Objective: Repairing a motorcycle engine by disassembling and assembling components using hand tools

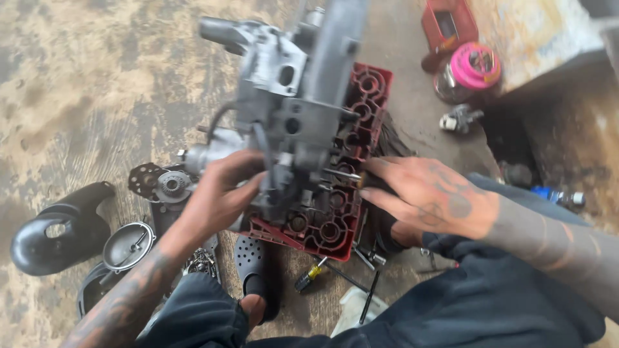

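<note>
Your left hand (222, 193) comes up from the lower left of the frame, forearm angled toward the centre, and its fingers curl closed around the lower side of the grey engine block (290, 109), thumb on top, gripping the casting. The engine block stands tilted in the middle of the frame, running up toward the top edge, and rests on a red plastic crate (361, 122) lying on the concrete floor (84, 84). Your right hand (429, 193) reaches in from the right edge, wrist bent, palm down, fingers stretched leftward and pinched closed on the dark handle of a screwdriver (345, 175) whose metal shaft points into the block at centre. In the lower left lie a black curved cover (58, 225) and a round metal cap (129, 245), well apart from the block. Near the upper right sit a pink-lidded jar (474, 67) and a red box (448, 22). A yellow-handled tool (311, 274) lies just below the crate, beside your black shoe (255, 264).
</note>
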